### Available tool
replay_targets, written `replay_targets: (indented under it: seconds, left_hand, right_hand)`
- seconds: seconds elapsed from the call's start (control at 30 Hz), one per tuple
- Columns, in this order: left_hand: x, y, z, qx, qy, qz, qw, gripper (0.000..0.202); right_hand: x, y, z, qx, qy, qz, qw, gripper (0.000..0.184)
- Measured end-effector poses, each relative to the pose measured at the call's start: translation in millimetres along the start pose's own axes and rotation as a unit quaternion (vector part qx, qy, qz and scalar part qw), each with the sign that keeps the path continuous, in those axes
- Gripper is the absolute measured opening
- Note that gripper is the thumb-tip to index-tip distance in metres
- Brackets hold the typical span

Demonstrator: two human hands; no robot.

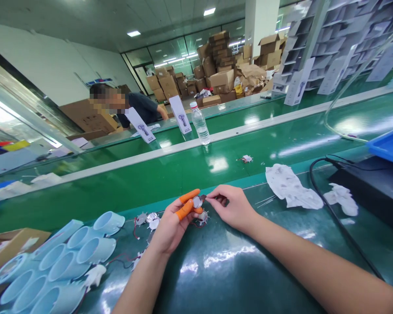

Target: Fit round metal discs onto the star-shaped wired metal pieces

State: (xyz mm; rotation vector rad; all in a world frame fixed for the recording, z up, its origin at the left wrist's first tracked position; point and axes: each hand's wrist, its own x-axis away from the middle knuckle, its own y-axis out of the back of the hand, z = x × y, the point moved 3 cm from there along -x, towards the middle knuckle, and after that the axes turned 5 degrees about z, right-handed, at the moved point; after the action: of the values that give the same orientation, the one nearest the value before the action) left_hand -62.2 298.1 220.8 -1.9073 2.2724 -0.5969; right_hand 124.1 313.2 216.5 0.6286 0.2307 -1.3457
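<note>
Left hand [172,231] in orange finger covers [185,210] has a small round silvery part [197,202] gripped, off to the right of those light-blue plastic cylinders [65,267] on the dark green desk [216,283]. Right hand [234,208] pinches a tiny dark bit [203,198] at its edge, too small to make out.

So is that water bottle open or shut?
Shut, by the look of it: the bottle has its red-and-white cap sitting on top. I can't tell whether it's screwed tight.
</note>
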Motion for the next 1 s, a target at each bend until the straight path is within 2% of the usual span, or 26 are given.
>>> replay_targets:
  seconds: [0.1, 0.27, 0.47, 0.67, 0.87, 1.0]
  left_hand:
    - [0.1, 1.3, -0.2, -0.002, -0.003, -0.008, 1.0, 0.046]
    - [0.4, 0.1, 0.2, -0.004, -0.006, -0.016, 1.0, 0.044]
    - [-0.8, -1.6, 1.0, -0.02, -0.025, -0.016, 0.999, 0.041]
    - [1.3, 0.1, -1.2, -0.033, -0.013, -0.012, 0.999, 0.043]
    - [0.4, -1.0, -1.2, -0.049, -0.018, -0.018, 0.998, 0.044]
    - [0.1, -0.3, -2.0, -0.052, -0.022, -0.025, 0.998, 0.043]
  right_hand:
    - [0.8, -2.4, 1.1, -0.002, -0.002, 0.004, 1.0, 0.007]
    - [-0.2, -3.7, -3.6, -0.056, -0.071, -0.002, 0.996, 0.007]
    - [2.7, -1.7, 1.4, 0.012, 0.0, -0.007, 1.0, 0.008]
    - [0.7, 0.0, -2.4, -0.016, -0.023, 0.004, 1.0, 0.006]
    - [1.7, -0.7, 0.8, 0.017, 0.013, 0.017, 1.0, 0.007]
    - [1.8, -1.5, 0.0, 0.009, 0.001, 0.019, 1.0, 0.007]
